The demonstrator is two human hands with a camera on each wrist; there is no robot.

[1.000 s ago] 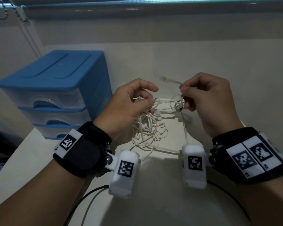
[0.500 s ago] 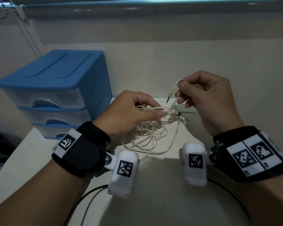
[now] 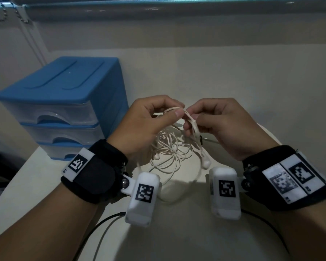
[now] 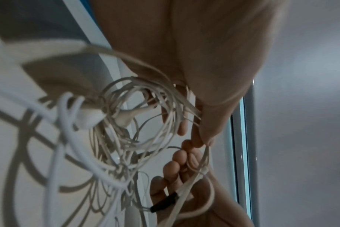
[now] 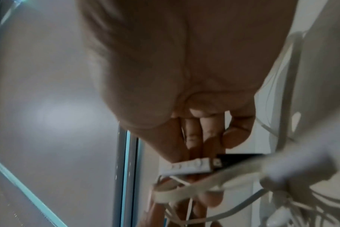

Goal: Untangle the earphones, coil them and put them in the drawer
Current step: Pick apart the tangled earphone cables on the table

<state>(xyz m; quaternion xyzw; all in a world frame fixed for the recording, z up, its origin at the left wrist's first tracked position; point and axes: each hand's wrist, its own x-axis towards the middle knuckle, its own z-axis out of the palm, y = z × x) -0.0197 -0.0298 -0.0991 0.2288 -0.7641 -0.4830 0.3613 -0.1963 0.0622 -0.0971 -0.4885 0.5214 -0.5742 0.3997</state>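
Observation:
White tangled earphones [image 3: 169,149] hang in loose loops between my hands above the pale table [image 3: 186,232]. My left hand [image 3: 149,125] pinches a flat cord loop near the top between thumb and forefinger. My right hand [image 3: 220,127] pinches the same cord just to the right, its fingers curled round it. An earbud [image 3: 205,163] dangles below the right hand; another earbud [image 3: 156,156] lies in the loops. In the left wrist view the tangle [image 4: 138,122] hangs under the left fingers. The right wrist view shows the inline remote [image 5: 188,166] under the right fingers. The blue drawer unit [image 3: 64,106] stands at the left, drawers closed.
The drawer unit has three translucent drawers with a blue top. A wall [image 3: 215,53] rises right behind the table. Black and grey cables [image 3: 102,223] run from the wrist cameras over the near table. The table edge falls off at the left.
Both hands have come together and risen, lifting the cord. The plug that the right hand held up is no longer seen. An earbud now dangles under the right hand.

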